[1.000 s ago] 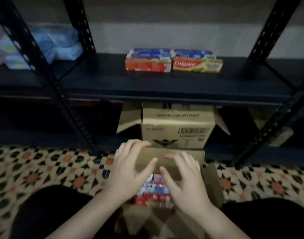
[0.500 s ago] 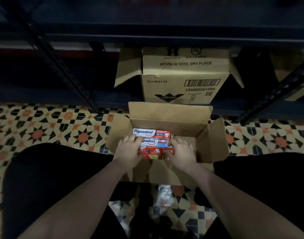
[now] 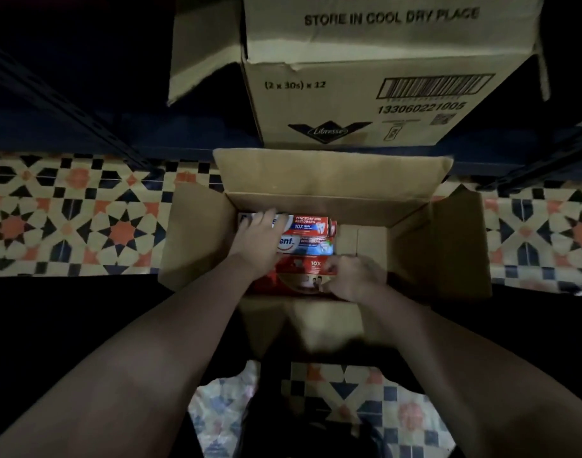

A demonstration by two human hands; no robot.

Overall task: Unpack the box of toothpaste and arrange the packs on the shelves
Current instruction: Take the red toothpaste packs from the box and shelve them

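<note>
An open cardboard box (image 3: 332, 173) stands on the patterned floor between my knees. In its left half lie three toothpaste packs side by side; the far two (image 3: 311, 224) are red, white and blue. The right half of the box floor is bare. My left hand (image 3: 258, 241) lies palm down across the packs' left ends, its straight fingers reaching onto the farthest pack. My right hand (image 3: 352, 276) pinches the right end of the nearest red pack (image 3: 299, 276) with curled fingers.
A larger carton (image 3: 365, 77) with a barcode stands on the low shelf just behind the box, its left flap hanging open. Dark shelf uprights (image 3: 51, 104) slant at far left and far right. Tiled floor (image 3: 84, 219) lies on either side.
The view dropped from the upper shelf to the box. My hands went from the box flap down onto the packs. The left hand then slid to the far pack, the right to the nearest one.
</note>
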